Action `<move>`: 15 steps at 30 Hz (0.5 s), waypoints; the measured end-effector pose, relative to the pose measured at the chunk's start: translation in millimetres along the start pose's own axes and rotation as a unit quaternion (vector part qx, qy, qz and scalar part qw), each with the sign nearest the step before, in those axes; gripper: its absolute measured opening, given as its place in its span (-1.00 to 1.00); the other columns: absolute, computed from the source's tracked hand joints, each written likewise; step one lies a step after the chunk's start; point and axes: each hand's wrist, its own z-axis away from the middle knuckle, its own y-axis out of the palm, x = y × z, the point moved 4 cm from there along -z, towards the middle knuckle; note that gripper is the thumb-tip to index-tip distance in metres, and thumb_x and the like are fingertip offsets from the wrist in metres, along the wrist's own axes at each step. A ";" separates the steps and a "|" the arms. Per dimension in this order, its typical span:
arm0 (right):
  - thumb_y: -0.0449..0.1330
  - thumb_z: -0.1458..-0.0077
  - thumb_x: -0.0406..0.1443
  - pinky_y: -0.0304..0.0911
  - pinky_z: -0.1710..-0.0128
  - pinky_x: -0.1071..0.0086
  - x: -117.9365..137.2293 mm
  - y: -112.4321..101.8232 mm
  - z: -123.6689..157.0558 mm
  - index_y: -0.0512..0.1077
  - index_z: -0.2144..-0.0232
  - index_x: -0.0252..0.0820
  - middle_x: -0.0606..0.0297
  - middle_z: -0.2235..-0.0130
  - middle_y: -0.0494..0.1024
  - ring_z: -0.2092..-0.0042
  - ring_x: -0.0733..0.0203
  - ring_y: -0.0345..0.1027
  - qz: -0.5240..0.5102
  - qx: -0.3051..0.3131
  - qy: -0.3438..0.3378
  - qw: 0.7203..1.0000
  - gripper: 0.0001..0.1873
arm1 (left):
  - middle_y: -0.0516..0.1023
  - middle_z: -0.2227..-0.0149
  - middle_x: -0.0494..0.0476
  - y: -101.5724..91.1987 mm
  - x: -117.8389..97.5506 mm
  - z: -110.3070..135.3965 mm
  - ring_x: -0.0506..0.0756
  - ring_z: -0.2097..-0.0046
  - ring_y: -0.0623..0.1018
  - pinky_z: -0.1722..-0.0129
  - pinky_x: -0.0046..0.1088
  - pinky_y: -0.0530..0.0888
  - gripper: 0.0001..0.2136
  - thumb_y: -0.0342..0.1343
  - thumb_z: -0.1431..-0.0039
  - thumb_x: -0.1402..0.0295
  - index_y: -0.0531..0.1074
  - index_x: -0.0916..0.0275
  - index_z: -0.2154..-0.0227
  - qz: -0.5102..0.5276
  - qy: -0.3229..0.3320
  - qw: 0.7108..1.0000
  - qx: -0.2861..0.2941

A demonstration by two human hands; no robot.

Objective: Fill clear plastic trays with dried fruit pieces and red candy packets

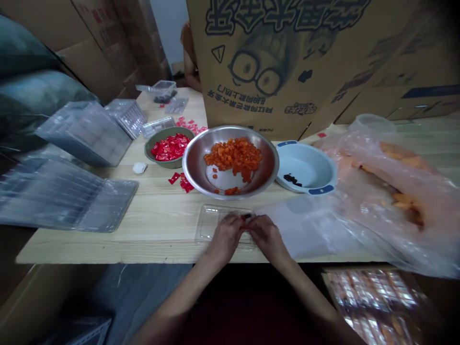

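My left hand and my right hand meet over a clear plastic tray at the table's front edge. The fingertips of both hands are closed together around a small orange piece. A dark bit shows right at the fingertips; whether it is held too or lies in the tray, I cannot tell. Just beyond the hands stands a steel bowl with a heap of small orange pieces. To its right, a light blue basin contains a few black strips.
Left of the steel bowl is a green bowl of red packets, with loose packets around it. Stacks of clear trays occupy the left side. A plastic bag with orange pieces lies right. Behind stands a large carton.
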 end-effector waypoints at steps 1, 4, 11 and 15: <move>0.22 -0.27 -0.32 0.41 0.16 0.16 -1.5 2.7 1.2 0.58 0.36 -0.09 0.19 0.28 0.59 0.15 0.01 0.44 0.007 0.000 -0.018 1.000 -0.84 | 0.62 0.20 0.19 0.2 -3.3 2.0 0.19 0.09 0.58 0.05 -0.20 0.56 -0.87 0.12 -0.37 0.46 0.58 0.21 0.20 -0.030 0.011 0.999 -0.006; 0.21 -0.32 -0.31 0.45 0.13 0.13 3.4 -0.3 3.5 0.64 0.25 -0.07 0.15 0.21 0.58 0.13 0.01 0.44 0.021 -0.004 -0.056 0.998 -0.82 | 0.62 0.16 0.20 -26.0 -22.2 5.3 0.19 0.07 0.57 0.09 -0.23 0.57 -0.84 0.10 -0.40 0.42 0.58 0.19 0.11 -0.071 0.052 0.996 -0.036; 0.22 -0.35 -0.30 0.44 0.11 0.17 40.0 -69.2 -27.8 0.58 0.13 -0.09 0.17 0.14 0.56 0.10 0.06 0.47 0.012 -0.060 -0.063 0.996 -0.87 | 0.60 0.25 0.11 -195.1 33.8 -29.3 0.08 0.27 0.54 0.16 -0.36 0.49 -0.88 0.10 -0.36 0.36 0.53 0.21 0.19 -0.154 -0.096 0.932 -0.314; 0.22 -0.34 -0.29 0.42 0.09 0.18 52.9 -84.9 -78.6 0.58 0.15 -0.11 0.20 0.17 0.60 0.14 0.08 0.49 0.036 -0.061 -0.097 0.993 -0.88 | 0.61 0.23 0.21 -201.4 118.7 -52.3 0.18 0.16 0.57 0.06 -0.29 0.48 -0.88 0.10 -0.26 0.41 0.53 0.25 0.25 -0.226 -0.224 0.934 -0.163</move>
